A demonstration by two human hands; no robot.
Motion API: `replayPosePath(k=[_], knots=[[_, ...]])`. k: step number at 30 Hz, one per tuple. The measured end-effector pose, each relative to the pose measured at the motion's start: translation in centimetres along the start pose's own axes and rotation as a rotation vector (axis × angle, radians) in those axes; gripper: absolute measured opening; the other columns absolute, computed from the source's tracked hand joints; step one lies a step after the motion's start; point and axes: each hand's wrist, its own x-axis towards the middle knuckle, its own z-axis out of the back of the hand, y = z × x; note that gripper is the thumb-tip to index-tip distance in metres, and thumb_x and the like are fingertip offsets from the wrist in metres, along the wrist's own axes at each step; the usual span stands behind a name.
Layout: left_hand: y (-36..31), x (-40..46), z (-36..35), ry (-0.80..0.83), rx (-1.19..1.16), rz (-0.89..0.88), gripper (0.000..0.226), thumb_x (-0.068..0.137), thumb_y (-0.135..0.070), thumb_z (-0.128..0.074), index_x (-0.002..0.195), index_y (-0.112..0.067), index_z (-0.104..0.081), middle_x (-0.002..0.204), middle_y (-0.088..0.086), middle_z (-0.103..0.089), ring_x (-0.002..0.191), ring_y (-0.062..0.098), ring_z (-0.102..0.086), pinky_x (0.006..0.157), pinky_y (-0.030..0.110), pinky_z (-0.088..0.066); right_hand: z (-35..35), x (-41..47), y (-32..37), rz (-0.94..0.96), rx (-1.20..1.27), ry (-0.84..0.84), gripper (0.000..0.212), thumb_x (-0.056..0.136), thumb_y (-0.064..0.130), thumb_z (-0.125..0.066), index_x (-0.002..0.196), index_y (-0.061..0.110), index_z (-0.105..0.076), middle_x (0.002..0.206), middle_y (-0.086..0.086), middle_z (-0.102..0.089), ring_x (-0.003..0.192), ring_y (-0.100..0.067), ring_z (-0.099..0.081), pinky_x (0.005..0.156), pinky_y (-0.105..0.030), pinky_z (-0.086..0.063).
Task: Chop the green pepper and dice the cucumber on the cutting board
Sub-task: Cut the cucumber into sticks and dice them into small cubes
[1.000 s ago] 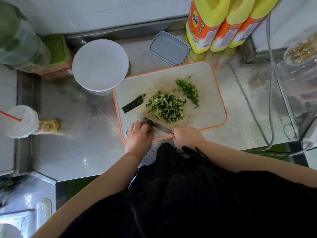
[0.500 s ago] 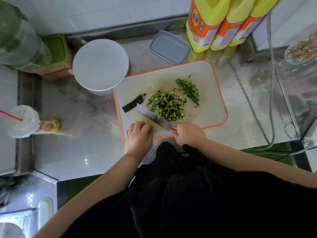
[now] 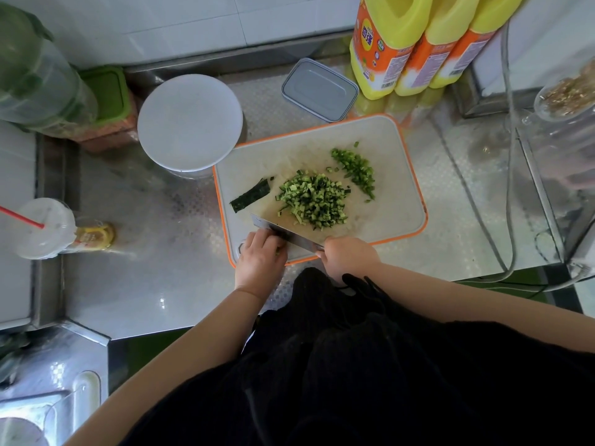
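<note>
A white cutting board (image 3: 396, 217) with an orange rim lies on the steel counter. A heap of diced cucumber (image 3: 314, 201) sits at its middle, and a smaller row of chopped green pepper (image 3: 355, 169) lies to the upper right. A dark green cucumber strip (image 3: 251, 195) rests at the board's left. My right hand (image 3: 349, 257) grips the handle of a knife (image 3: 283, 231), whose blade is down on the board's near edge. My left hand (image 3: 262, 255) is curled on a small cucumber piece right against the blade; most of that piece is hidden.
A white round lid (image 3: 190, 123) stands left of the board, a grey lidded box (image 3: 320, 90) behind it. Three yellow bottles (image 3: 418, 43) stand at the back. A cup with a red straw (image 3: 45, 228) is far left. A cable (image 3: 473, 201) runs on the right.
The knife was lifted toward the cucumber heap half a second ago and has come back down onto the piece by my left hand. The left hand has hardly moved.
</note>
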Motion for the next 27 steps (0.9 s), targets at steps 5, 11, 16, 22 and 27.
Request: replayPosePath(k=[5, 11, 16, 22, 27], knots=[[0.1, -0.2, 0.2, 0.001, -0.017, -0.033, 0.022, 0.087, -0.024, -0.053, 0.084, -0.008, -0.067, 0.091, 0.006, -0.059, 0.085, 0.028, -0.053, 0.070, 0.041, -0.051, 0.1, 0.3, -1.2, -0.084, 0.136, -0.034, 0.036, 0.101, 0.035, -0.038, 0.106, 0.005, -0.057, 0.102, -0.013, -0.063, 0.098, -0.030, -0.060, 0.079, -0.038, -0.048], [0.3, -0.9, 0.3, -0.028, 0.003, -0.051, 0.023, 0.090, -0.025, -0.054, 0.091, -0.007, -0.068, 0.098, 0.010, -0.058, 0.092, 0.031, -0.054, 0.074, 0.041, -0.051, 0.1, 0.0, -1.1, -0.047, 0.131, -0.058, 0.036, 0.101, 0.035, -0.039, 0.104, 0.004, -0.056, 0.100, -0.014, -0.063, 0.096, -0.032, -0.061, 0.075, -0.037, -0.046], [0.3, -1.2, 0.3, -0.033, 0.029, -0.071, 0.023, 0.085, -0.023, -0.054, 0.082, -0.004, -0.067, 0.092, 0.010, -0.060, 0.084, 0.034, -0.056, 0.068, 0.043, -0.053, 0.1, -0.5, -0.3, 0.042, 0.014, -0.010, 0.037, 0.101, 0.037, -0.039, 0.108, 0.004, -0.054, 0.106, -0.015, -0.062, 0.099, -0.034, -0.060, 0.069, -0.033, -0.038], [0.5, -0.9, 0.1, 0.000, -0.004, -0.042, 0.026, 0.087, -0.024, -0.053, 0.081, -0.004, -0.068, 0.089, 0.009, -0.061, 0.081, 0.033, -0.055, 0.067, 0.043, -0.052, -0.1, -0.3, 0.0, 0.026, -0.009, 0.067, 0.035, 0.101, 0.035, -0.038, 0.108, 0.005, -0.056, 0.106, -0.014, -0.062, 0.101, -0.033, -0.059, 0.073, -0.035, -0.042], [0.8, -1.0, -0.1, -0.034, -0.003, -0.070, 0.022, 0.087, -0.022, -0.056, 0.083, -0.004, -0.069, 0.089, 0.009, -0.062, 0.078, 0.033, -0.056, 0.068, 0.044, -0.051, -0.1, 0.1, 0.1, -0.018, 0.025, 0.074, 0.037, 0.102, 0.036, -0.036, 0.111, 0.007, -0.057, 0.109, -0.012, -0.061, 0.104, -0.030, -0.058, 0.079, -0.036, -0.043]])
